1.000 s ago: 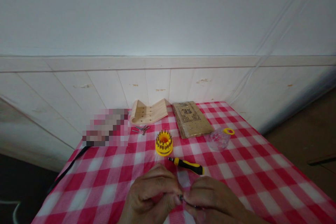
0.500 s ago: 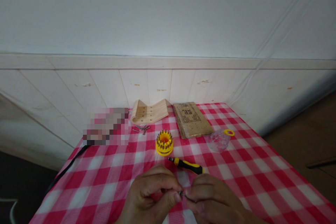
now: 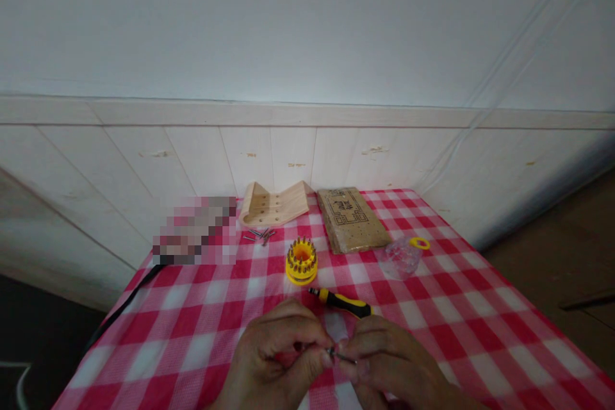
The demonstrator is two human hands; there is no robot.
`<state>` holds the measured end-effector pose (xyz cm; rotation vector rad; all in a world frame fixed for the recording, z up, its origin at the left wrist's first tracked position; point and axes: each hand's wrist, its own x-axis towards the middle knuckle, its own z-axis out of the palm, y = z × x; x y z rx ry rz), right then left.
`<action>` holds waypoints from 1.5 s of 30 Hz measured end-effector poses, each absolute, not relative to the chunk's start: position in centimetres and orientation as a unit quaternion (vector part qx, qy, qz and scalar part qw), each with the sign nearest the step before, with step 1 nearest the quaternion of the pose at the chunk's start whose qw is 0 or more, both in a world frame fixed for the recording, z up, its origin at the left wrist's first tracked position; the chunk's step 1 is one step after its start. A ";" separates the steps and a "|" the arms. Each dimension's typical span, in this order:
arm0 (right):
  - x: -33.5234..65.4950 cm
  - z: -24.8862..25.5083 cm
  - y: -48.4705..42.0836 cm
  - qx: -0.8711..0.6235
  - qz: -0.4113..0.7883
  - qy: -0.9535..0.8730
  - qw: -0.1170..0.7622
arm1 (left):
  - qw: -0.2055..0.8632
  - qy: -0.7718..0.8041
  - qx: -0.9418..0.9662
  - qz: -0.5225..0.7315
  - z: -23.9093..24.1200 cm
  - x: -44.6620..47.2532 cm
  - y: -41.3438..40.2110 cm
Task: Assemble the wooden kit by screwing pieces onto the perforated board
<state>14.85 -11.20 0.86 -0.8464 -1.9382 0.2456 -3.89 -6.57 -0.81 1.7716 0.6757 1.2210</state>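
Close to the table's front edge, my left hand (image 3: 281, 352) pinches one end of a small screw-like metal piece (image 3: 343, 357) between thumb and forefinger. My right hand (image 3: 398, 359) is closed about the other end of its thin shaft. The fingers hide much of the piece, so its exact shape cannot be made out. Just beyond my fingertips lies a black and yellow screwdriver handle (image 3: 346, 303) with a metal socket tip. Behind it stands a round yellow bit holder (image 3: 302, 262) ringed with several upright bits.
Several loose screws (image 3: 262, 236) lie before a curved wooden piece with holes (image 3: 276, 205) near the wall. A flat brown package (image 3: 353, 221) and a clear plastic cover with a yellow ring (image 3: 402, 257) lie to the right. A blurred-out object (image 3: 195, 230) sits at left on the checked tablecloth (image 3: 192, 327).
My right fingers have shifted slightly, and more of the metal shaft shows between my hands. My left hand keeps its pinch. The things on the table have stayed put.
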 end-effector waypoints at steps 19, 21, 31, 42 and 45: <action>14.2 0.2 -11.6 -0.393 0.128 -0.743 0.526 | 0.508 0.278 0.686 0.440 -0.2 -4.0 -6.8; 14.2 0.3 -11.7 -0.399 0.138 -0.738 0.526 | 0.525 0.284 0.677 0.431 -0.2 -4.0 -6.8; 14.7 -1.4 -10.6 -0.379 0.173 -0.732 0.539 | 0.530 0.304 0.658 0.441 -0.3 -4.2 -6.7; 15.0 -1.5 -10.7 -0.404 0.172 -0.737 0.514 | 0.520 0.319 0.657 0.442 -1.0 -4.2 -6.9; 15.0 -1.8 -10.8 -0.410 0.171 -0.733 0.515 | 0.526 0.306 0.657 0.445 -0.9 -4.2 -6.8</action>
